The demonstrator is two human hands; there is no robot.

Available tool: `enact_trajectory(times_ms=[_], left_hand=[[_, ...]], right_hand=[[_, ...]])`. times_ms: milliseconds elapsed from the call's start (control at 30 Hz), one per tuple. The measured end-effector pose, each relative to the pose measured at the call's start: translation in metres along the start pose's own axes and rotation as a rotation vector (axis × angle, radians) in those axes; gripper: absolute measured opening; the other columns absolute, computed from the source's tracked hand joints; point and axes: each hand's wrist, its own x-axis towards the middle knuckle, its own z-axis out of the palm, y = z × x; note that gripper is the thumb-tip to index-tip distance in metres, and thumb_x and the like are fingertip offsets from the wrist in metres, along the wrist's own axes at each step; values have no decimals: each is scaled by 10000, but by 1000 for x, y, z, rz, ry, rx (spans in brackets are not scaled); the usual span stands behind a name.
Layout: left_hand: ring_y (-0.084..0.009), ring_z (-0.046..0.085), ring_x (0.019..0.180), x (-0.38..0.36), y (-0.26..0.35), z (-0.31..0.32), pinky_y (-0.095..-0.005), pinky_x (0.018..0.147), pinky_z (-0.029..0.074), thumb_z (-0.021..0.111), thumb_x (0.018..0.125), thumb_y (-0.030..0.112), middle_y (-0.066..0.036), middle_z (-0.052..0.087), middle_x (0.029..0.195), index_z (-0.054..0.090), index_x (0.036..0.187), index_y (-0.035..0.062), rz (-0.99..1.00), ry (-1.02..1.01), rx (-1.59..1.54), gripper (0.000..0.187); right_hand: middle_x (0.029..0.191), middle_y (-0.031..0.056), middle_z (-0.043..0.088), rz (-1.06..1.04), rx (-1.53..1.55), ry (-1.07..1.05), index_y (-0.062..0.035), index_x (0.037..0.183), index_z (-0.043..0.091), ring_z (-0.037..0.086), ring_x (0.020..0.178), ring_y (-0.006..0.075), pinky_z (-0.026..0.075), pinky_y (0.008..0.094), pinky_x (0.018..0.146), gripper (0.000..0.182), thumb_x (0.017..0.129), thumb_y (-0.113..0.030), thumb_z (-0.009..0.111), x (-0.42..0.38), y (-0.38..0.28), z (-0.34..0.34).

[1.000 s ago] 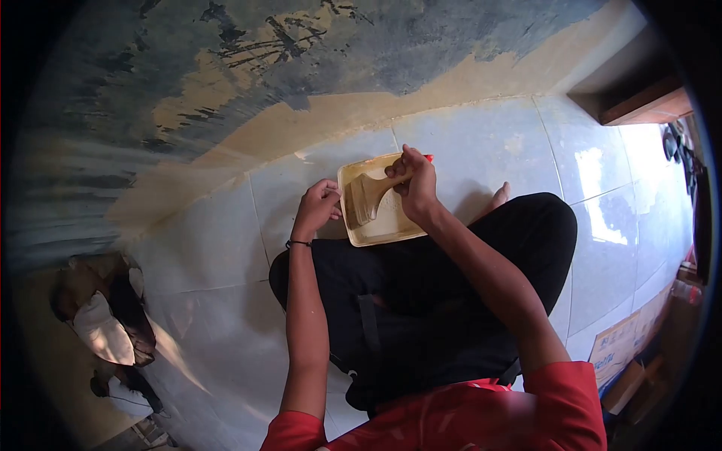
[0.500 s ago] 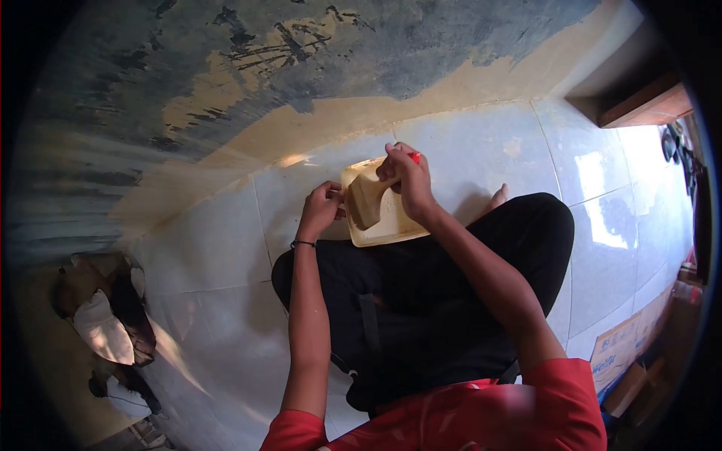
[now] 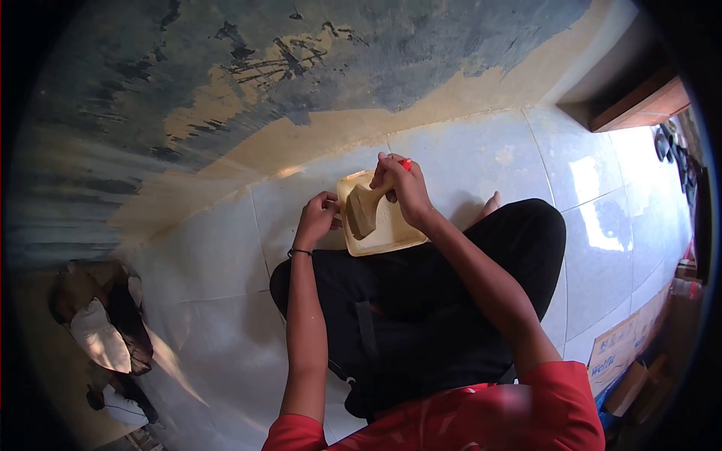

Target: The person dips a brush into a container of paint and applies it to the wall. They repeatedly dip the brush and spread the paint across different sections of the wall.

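My right hand (image 3: 404, 186) is closed around the handle of a wide paintbrush (image 3: 362, 213) with a red tip at the handle's end. The brush head is over the left part of a shallow cream plastic tray (image 3: 398, 242), apparently touching its inside; exact contact is hard to make out. At the tray's left rim, my left hand (image 3: 319, 219) has its fingers curled against the edge. The tray stands on the tiled floor just in front of my folded legs (image 3: 421, 301). Cream paint marks its inside.
A wall (image 3: 301, 90) with patchy dark and cream paint rises ahead. Dark bags or clothing (image 3: 105, 331) lie at the left. On the right are a wooden threshold (image 3: 639, 109), a cardboard box (image 3: 624, 346) and footwear (image 3: 665, 146) by the doorway.
My view has tilted slightly, so tray and hands appear a little lower. The brush head seems slightly closer to the tray; both hands keep their holds.
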Motion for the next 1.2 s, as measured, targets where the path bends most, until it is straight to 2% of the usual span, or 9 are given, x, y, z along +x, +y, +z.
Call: enact_trajectory(times_ms=[133,233,333,400,433,533,700,867,1200], left_hand=[[-138,626,588,-1,-3,-2,-250,520,501,531,879,173,-62,596,816,546,1018,0,91,7,74,223],[-150,644,582,-3,-3,-3,-249,500,495,545,872,214,-80,607,822,550,1010,7,79,0,92,249],[-178,653,569,-8,-1,2,-283,515,496,497,879,219,-105,639,790,565,988,-1,119,74,163,255],[-197,654,571,-9,0,4,-303,544,503,470,891,258,-112,640,776,569,990,12,103,79,191,284],[-215,655,572,-10,-1,5,-322,573,510,444,902,298,-118,641,761,573,991,25,74,85,227,315],[-250,652,582,-10,-1,6,-352,612,508,400,915,363,-132,632,708,580,961,42,140,130,292,371],[-282,630,612,-20,1,3,-392,653,475,421,895,417,-122,630,684,587,894,62,115,93,456,392],[-307,633,760,-25,-1,1,-395,706,478,452,867,452,-133,649,777,611,931,79,84,34,557,410],[-331,614,873,-27,2,-1,-402,768,474,470,858,467,-154,650,907,611,1032,85,38,-32,576,443]], right_hand=[[606,52,559,-84,-244,-1,-24,664,554,468,500,110,374,272,460,378,895,-316,494,-20,-29,9],[668,174,576,-365,-754,22,19,739,595,575,624,317,448,386,594,362,879,-304,512,-38,-56,10],[741,190,592,-682,-992,144,-14,773,621,576,684,370,454,406,624,332,874,-313,519,-53,-85,4],[756,199,600,-643,-1033,277,-21,801,628,588,696,372,453,420,623,335,877,-330,522,-49,-100,-15],[669,188,595,-545,-983,306,-13,809,624,598,661,364,463,398,618,343,881,-334,528,-47,-110,-26],[562,80,577,-310,-710,406,15,780,612,579,474,117,462,256,425,343,875,-310,561,-41,-138,-72],[847,135,585,-258,-262,503,70,1038,558,646,654,229,577,283,626,314,837,-164,614,-52,-151,-157],[991,144,550,-134,17,211,103,1223,413,598,893,215,491,280,887,443,877,-117,580,-58,-122,-203],[1021,165,549,14,371,155,109,1178,438,578,879,211,491,254,817,334,905,-81,471,-68,-125,-178]])
